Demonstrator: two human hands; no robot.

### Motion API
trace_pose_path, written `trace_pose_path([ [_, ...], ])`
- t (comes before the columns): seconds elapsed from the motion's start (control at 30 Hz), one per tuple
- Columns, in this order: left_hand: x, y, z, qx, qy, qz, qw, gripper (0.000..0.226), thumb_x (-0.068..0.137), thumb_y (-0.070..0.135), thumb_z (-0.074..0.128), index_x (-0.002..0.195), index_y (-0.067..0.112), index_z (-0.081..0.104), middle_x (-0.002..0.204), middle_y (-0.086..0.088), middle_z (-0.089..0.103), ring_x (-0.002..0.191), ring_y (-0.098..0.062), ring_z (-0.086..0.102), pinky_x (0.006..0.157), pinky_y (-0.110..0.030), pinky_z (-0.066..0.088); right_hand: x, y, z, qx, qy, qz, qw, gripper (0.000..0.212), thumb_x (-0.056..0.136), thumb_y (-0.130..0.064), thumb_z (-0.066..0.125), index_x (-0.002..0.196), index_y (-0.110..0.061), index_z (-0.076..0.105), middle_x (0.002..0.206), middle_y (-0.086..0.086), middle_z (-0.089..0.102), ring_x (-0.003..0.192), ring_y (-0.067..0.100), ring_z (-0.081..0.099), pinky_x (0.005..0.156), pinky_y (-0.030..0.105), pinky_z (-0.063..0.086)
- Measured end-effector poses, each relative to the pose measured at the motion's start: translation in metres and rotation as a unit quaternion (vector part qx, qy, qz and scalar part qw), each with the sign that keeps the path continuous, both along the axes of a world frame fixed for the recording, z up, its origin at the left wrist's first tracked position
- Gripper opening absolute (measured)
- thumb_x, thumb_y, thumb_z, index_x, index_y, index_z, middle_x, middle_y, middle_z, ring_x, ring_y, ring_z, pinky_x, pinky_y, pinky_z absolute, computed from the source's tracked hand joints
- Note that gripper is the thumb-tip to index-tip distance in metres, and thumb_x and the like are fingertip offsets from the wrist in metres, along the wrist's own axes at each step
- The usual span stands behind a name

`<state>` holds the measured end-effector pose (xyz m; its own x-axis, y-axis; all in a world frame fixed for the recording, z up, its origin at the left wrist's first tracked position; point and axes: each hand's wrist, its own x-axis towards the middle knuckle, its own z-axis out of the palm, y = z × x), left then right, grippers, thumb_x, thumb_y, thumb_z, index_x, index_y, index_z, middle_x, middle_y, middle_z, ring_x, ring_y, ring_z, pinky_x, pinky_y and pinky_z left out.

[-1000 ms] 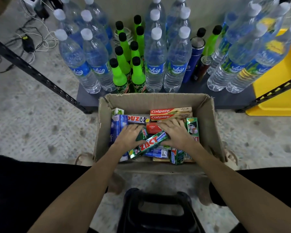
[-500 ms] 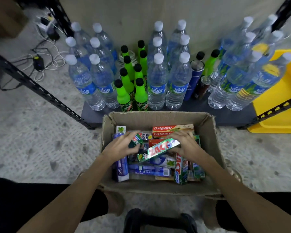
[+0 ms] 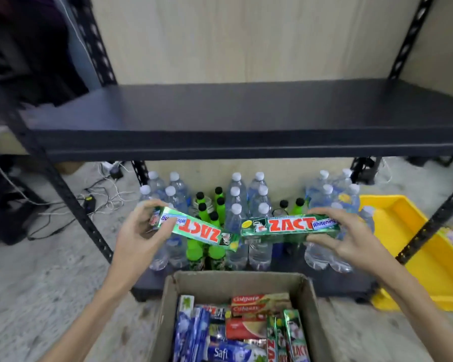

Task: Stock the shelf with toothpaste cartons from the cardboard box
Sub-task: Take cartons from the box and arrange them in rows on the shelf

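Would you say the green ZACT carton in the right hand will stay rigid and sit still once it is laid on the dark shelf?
Probably rigid: the ZACT carton, pinched at one end, shows no sag. Flat sides suggest no rolling on the shelf.

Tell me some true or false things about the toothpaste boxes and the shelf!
1. Each hand holds a green ZACT carton: left hand one carton, right hand the other carton. True.
2. The black shelf is full of toothpaste. False: no cartons lie on it.
3. The cardboard box holds Colgate cartons. True.
4. The bin on the right is red. False: it is yellow.
5. Water bottles stand below the shelf. True.
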<state>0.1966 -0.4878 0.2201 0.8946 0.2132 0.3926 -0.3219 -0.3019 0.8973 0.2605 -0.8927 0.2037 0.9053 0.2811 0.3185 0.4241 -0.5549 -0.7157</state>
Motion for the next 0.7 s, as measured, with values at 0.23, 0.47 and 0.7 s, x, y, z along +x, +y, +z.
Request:
trace_pose_path([
  [0.23,0.002,-0.011,0.12,-0.082,-0.125,-0.022,0.989,0.03,0.092,0.025,0.06,0.117,0.01,0.054,0.11,-0.009,0.075,0.102,-0.022,0.073,0.08,-0.032,0.061,-0.006,-0.027,0.132,0.008,-0.115,-0.018,0.993,0.05,0.076,-0.045,0.076,0.124,-0.035,0.063,0.117,-0.013,0.068,0.109,0.013,0.064,0.087,0.03,0.051],
  [0.47,0.053,-0.025,0.17,-0.154,-0.128,-0.04,0.979,0.043,0.091,0.034,0.062,0.125,0.011,0.053,0.113,-0.006,0.071,0.111,-0.023,0.07,0.089,-0.037,0.059,0.014,-0.035,0.195,0.036,-0.138,-0.013,0.99,0.045,0.08,-0.034,0.074,0.124,-0.028,0.064,0.112,-0.008,0.071,0.095,0.008,0.069,0.075,0.024,0.057],
  [0.7,0.125,-0.02,0.178,-0.189,-0.014,-0.132,0.973,0.031,0.092,0.031,0.061,0.121,0.024,0.051,0.118,-0.002,0.07,0.121,-0.017,0.064,0.107,-0.038,0.048,0.072,-0.043,0.199,0.018,-0.123,-0.045,0.991,0.043,0.085,-0.025,0.078,0.122,-0.039,0.061,0.117,-0.014,0.066,0.11,0.006,0.063,0.089,0.032,0.056],
])
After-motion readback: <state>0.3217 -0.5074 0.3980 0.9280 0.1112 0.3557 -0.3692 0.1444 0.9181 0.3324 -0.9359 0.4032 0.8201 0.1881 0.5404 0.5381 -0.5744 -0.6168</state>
